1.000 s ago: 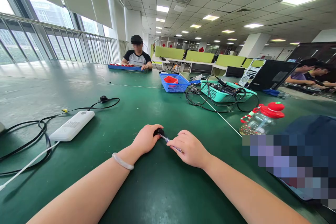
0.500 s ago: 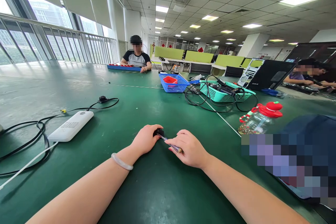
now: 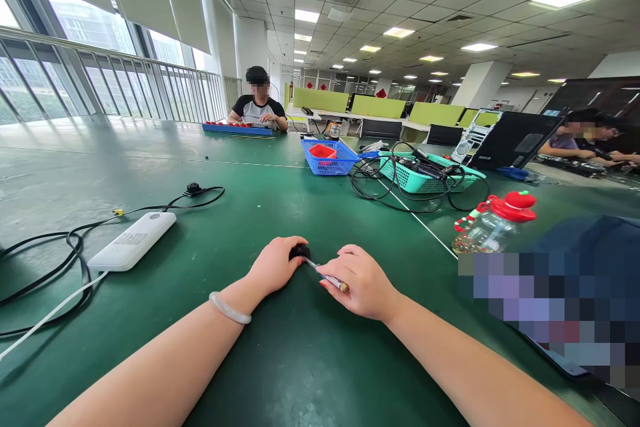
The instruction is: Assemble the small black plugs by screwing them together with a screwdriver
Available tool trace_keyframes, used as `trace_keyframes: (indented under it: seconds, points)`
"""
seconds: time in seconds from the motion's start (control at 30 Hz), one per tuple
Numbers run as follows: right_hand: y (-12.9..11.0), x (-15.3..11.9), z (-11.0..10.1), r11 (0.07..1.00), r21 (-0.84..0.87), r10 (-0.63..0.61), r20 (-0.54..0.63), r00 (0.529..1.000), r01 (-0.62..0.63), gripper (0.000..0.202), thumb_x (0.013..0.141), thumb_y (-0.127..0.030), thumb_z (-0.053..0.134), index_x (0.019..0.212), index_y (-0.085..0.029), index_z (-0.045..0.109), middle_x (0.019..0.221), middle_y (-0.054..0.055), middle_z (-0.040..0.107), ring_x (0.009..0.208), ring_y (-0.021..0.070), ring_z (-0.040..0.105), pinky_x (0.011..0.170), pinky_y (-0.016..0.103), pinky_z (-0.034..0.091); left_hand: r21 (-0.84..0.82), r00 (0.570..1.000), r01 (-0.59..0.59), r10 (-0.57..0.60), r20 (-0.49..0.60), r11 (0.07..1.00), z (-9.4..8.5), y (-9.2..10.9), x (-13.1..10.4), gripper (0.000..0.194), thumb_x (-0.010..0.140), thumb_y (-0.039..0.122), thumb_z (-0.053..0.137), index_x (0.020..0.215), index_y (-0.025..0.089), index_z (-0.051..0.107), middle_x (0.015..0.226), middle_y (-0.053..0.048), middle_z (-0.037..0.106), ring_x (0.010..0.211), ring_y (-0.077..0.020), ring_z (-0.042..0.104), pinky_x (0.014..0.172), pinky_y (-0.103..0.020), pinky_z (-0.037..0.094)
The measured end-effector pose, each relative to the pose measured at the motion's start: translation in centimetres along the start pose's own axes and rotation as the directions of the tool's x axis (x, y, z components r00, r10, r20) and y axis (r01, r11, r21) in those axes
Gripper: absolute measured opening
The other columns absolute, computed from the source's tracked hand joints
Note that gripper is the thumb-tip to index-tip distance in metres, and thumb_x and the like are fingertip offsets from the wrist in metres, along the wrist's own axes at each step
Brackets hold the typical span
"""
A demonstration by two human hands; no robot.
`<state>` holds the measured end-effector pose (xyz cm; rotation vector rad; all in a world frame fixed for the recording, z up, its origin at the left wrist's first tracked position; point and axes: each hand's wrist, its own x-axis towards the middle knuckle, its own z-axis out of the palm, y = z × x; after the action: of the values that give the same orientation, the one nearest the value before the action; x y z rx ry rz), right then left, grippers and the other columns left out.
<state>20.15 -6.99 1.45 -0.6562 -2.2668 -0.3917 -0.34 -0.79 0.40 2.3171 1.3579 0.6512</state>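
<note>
While gripping a small black part [image 3: 299,251] between thumb and fingers of the left hand [image 3: 271,268], near the middle of the view, pinching a slim screwdriver-like tool [image 3: 334,281] in the curled fingers of the right hand [image 3: 364,285]. Pointing the tool towards ten o'clock, with its tip right at the part; too small to tell exactly where touching. Cannot tell whether resting the part on the green table [image 3: 320,360]. Around the part, on the table: at one o'clock, a blue basket [image 3: 331,167]; at two, a teal basket [image 3: 411,181] holding black cables; at three, a red-lidded bottle [image 3: 493,232]; at nine, a white power bank [image 3: 134,241]; at eleven, far off, a person [image 3: 257,110] behind a blue tray [image 3: 237,129].
</note>
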Motion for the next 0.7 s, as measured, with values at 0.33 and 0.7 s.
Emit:
trace_keyframes:
  seconds: [0.33,0.7]
  points:
    - [-1.08,0.42,-0.25,0.979,-0.163,-0.095,0.189,0.977,0.127,0.013,0.093,-0.022,0.051,0.1,-0.018,0.061,0.076,0.001,0.068,0.065,0.0134,0.055,0.089,0.038,0.039,0.015,1.0,0.0,0.0,-0.017,1.0,0.12,-0.19,0.2,0.036,0.079,0.015,0.056,0.114,0.025,0.063,0.106,-0.004,0.07,0.104,-0.0242,0.061,0.095,-0.037,0.048]
    - [-0.69,0.27,0.03,0.985,-0.154,-0.062,0.072,0.995,0.072,0.012,0.09,-0.022,0.056,0.1,-0.017,0.061,0.079,0.0,0.07,0.067,0.0133,0.055,0.096,0.041,0.036,-0.001,1.0,0.001,-0.001,-0.014,1.0,0.11,-0.17,0.04,0.036,0.08,0.018,0.056,0.114,0.026,0.062,0.108,-0.003,0.069,0.105,-0.0246,0.06,0.095,-0.038,0.048]
